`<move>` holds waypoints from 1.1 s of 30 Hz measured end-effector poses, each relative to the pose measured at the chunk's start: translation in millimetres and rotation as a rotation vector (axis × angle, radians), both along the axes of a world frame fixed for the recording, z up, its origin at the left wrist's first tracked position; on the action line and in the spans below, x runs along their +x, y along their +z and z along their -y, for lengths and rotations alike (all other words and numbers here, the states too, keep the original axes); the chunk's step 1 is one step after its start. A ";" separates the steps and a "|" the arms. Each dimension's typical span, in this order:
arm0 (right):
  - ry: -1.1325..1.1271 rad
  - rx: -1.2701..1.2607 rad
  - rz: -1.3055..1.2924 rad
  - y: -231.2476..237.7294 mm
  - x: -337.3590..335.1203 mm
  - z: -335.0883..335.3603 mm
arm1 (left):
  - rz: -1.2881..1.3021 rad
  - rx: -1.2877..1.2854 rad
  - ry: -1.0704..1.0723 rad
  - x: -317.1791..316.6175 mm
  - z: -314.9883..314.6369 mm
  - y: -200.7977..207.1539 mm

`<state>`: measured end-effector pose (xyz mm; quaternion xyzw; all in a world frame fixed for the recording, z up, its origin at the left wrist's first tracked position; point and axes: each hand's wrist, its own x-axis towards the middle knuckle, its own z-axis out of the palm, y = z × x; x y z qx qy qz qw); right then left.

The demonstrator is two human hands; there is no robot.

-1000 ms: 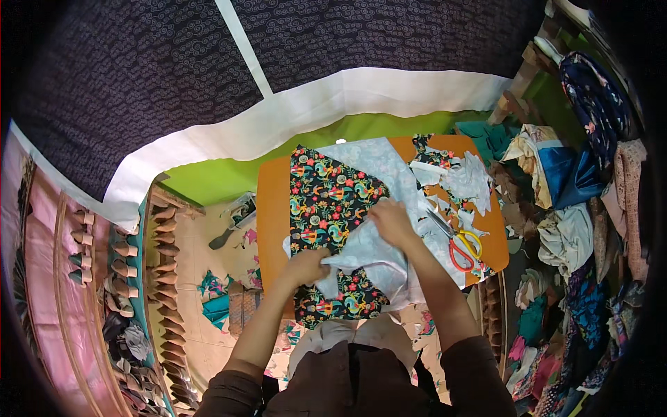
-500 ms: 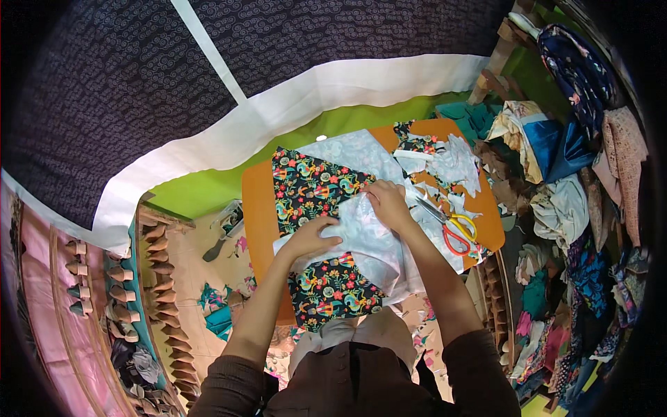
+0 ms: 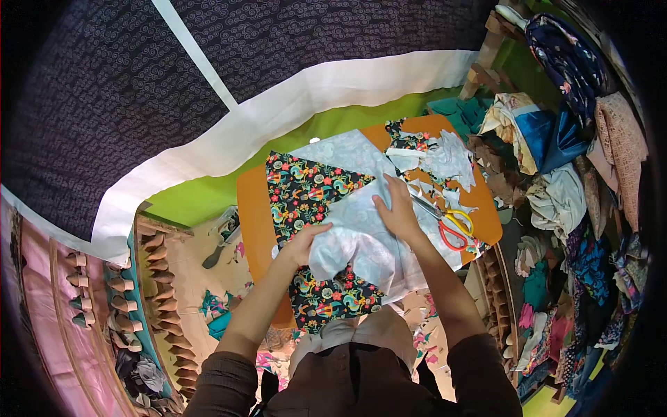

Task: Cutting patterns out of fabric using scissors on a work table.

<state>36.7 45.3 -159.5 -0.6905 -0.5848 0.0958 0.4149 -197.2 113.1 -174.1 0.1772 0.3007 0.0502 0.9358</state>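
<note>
A floral-printed black fabric (image 3: 306,187) lies partly folded on an orange-brown tabletop, its pale underside (image 3: 354,229) turned up and bunched between my hands. At the left edge of the raised fold, my left hand (image 3: 304,244) pinches the fabric, thumb on top and the other fingers mostly hidden. My right hand (image 3: 398,214) rests on the pale side, open with thumb and fingers apart. Just right of it lie scissors (image 3: 453,228) with one red and one yellow handle, their blades pointing toward the far left.
Cut scraps (image 3: 445,160) cover the far right of the table (image 3: 253,208). Wooden shoe-shaped forms (image 3: 163,278) line a rack at left. Heaped cloth (image 3: 556,201) fills the right side. A dark patterned curtain with a white border (image 3: 333,80) hangs beyond. Scraps litter the floor (image 3: 191,257).
My left hand has moved left and slightly down, drawing the pale fold with it. The right hand has shifted slightly down, its thumb and fingers now spread. The view has shifted slightly.
</note>
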 end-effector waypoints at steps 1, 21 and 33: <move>0.032 0.016 -0.064 2.5 -2.2 6.6 | 0.106 -0.167 0.141 -1.3 0.3 -4.9; 0.077 -0.143 0.193 -10.8 -72.3 87.2 | -0.038 0.029 0.291 -32.6 6.6 -1.8; 0.108 -0.218 0.610 -27.6 -46.3 92.7 | 0.276 -0.086 0.437 -22.6 -8.2 16.7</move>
